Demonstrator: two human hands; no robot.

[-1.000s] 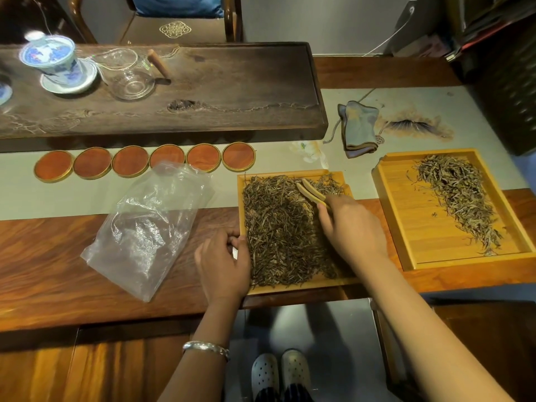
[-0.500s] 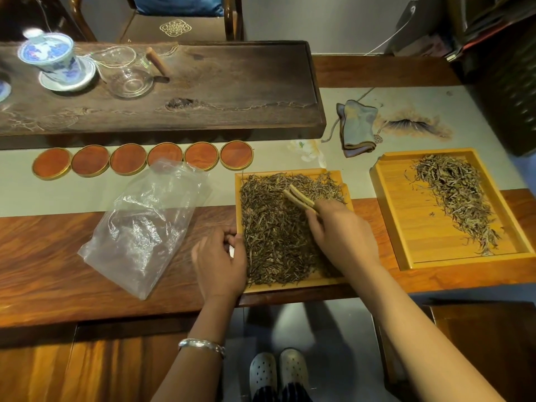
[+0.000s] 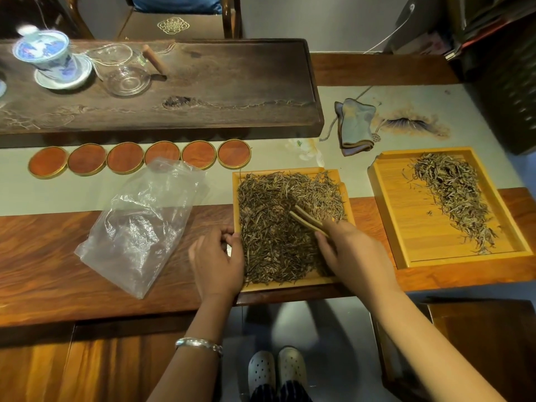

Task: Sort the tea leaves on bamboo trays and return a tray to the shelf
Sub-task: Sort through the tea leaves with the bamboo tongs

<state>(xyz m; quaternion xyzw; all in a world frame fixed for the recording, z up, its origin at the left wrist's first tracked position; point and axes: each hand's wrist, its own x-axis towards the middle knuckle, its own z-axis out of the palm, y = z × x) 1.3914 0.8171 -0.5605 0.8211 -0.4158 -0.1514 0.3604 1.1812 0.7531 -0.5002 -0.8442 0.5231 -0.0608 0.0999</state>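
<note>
Head view: my right hand (image 3: 352, 253) grasping bamboo tweezers (image 3: 309, 219) over near tray (image 3: 293, 285) leaves (image 3: 278, 227); left hand (image 3: 216, 261) gripping its left rim.

1. The right hand (image 3: 352, 253) covered the near right corner of the middle bamboo tray (image 3: 293, 171) and the rear ends of the bamboo tongs (image 3: 309, 220); how its fingers gripped them could not be told.
2. The left hand (image 3: 216, 264) hid part of that tray's left rim, and its fingertips were curled out of sight.
3. The tea leaves (image 3: 278, 227) concealed nearly all of the tray's floor.
4. The blue-and-white lidded cup (image 3: 46, 55) was blurred, its pattern unreadable.
5. A dish at the left edge (image 3: 2, 88) was cut off.
6. The chair (image 3: 174, 21) was cropped by the top edge.
7. The clutter at upper right (image 3: 490, 21) was too dark to identify.
</note>
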